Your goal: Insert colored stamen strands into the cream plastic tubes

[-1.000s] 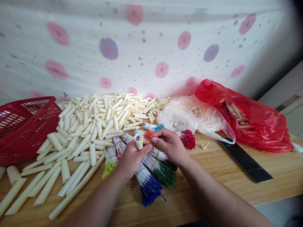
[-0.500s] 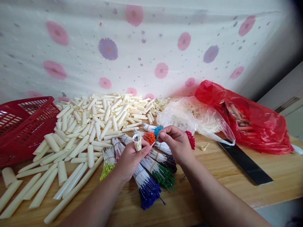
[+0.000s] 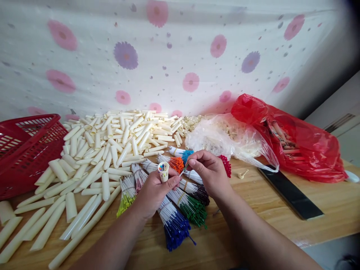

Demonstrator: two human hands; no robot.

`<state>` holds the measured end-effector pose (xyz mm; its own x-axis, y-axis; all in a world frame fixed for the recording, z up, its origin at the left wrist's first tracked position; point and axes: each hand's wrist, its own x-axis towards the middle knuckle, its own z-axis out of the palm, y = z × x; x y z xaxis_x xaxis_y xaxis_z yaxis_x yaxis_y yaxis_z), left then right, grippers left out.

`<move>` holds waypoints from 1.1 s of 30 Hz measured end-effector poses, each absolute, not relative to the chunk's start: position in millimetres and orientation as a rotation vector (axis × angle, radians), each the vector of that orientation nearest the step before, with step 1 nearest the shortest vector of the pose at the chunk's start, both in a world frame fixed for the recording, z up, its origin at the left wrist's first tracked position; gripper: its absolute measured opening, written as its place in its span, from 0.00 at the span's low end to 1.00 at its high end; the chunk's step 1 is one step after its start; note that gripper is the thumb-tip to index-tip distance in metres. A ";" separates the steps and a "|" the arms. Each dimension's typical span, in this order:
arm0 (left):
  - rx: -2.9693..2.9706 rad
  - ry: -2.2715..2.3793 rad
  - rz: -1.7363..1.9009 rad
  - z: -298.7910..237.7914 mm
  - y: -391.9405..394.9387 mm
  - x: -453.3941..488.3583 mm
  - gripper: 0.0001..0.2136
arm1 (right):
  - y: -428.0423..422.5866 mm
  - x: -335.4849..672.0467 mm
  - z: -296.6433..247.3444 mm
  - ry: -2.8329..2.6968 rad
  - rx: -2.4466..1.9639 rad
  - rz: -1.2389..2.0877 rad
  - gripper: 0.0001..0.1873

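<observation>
My left hand [image 3: 153, 189] is closed around a small cream slotted holder [image 3: 163, 173], its round open top facing up with several coloured tips inside. To the right, my right hand [image 3: 208, 171] pinches a thin pen refill [image 3: 182, 172] with a dark green end. The refill's other end meets the left thumb and fingertips. Beneath both hands lie banded bundles of white refills: blue-tipped [image 3: 176, 228], green-tipped [image 3: 194, 210], orange-tipped [image 3: 176, 163], light-blue-tipped [image 3: 185, 155] and yellow-tipped [image 3: 125, 200]. Others there are partly hidden by the hands.
Many cream pen barrels [image 3: 112, 146] are heaped on the left and back of the wooden table [image 3: 270, 232]. A red basket [image 3: 28, 150] stands far left. At the right are a clear plastic bag [image 3: 208, 135], a red bag [image 3: 317, 150], a dark flat bar [image 3: 292, 195] and a small cream piece [image 3: 243, 174].
The view has shifted slightly. Both hands keep nearly the same pose, with the refill still pinched between them and the holder still in the left hand.
</observation>
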<state>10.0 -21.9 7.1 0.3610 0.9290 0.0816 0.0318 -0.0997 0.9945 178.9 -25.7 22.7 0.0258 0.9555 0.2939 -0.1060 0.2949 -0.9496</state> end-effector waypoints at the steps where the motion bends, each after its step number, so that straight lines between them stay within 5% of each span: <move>1: 1.456 0.917 0.974 6.4 -21.9 9.8 0.10 | -26.0 178.4 23.1 -1.253 -0.909 1.032 0.12; 20: 1.429 0.878 1.021 3.2 -26.0 11.0 0.10 | -28.8 164.6 13.3 -1.300 -0.870 1.164 0.13; 33: 1.294 1.149 1.159 -6.0 -19.2 4.8 0.12 | -26.2 194.4 36.4 -0.885 -0.750 0.908 0.07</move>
<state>4.8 -19.2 -6.0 0.0856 0.9957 0.0340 0.0255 -0.0363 0.9990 194.4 -26.2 36.4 0.3316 0.8893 0.3149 -0.3372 0.4234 -0.8408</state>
